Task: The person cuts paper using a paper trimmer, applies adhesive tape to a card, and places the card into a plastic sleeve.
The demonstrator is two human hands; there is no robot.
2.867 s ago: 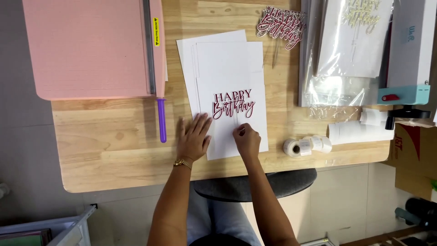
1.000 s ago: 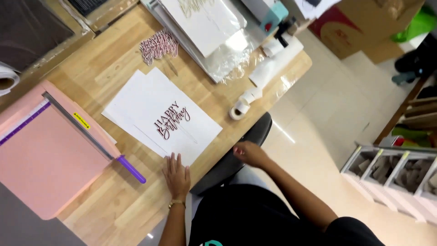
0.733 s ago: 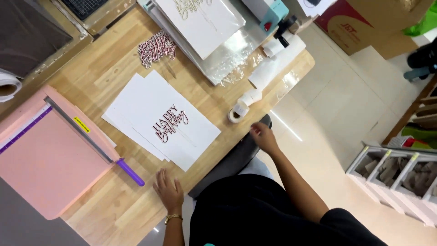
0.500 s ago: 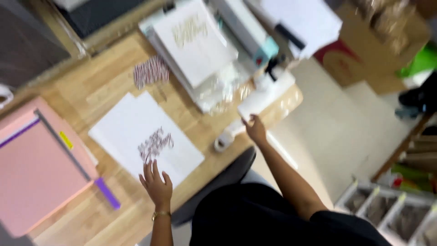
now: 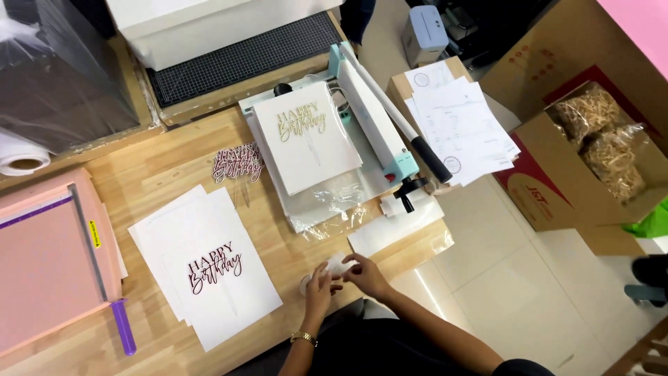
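Both hands have come together at lower centre: my left hand point(image 5: 319, 287) and right hand point(image 5: 367, 273) pinch the small white tape roll point(image 5: 337, 264) on the wooden table point(image 5: 160, 167).

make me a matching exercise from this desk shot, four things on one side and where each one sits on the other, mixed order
Things:
1. pink paper trimmer
2. white card with dark script lettering
3. cardboard box of paper shred
4. roll of tape

Places:
A. on the floor, right of the table
B. at the table's front edge, at both hands (left hand, right hand)
C. at the table's far left end
D. on a stack of white sheets, between the trimmer and the hands

Pairs: 1-C, 2-D, 3-A, 4-B
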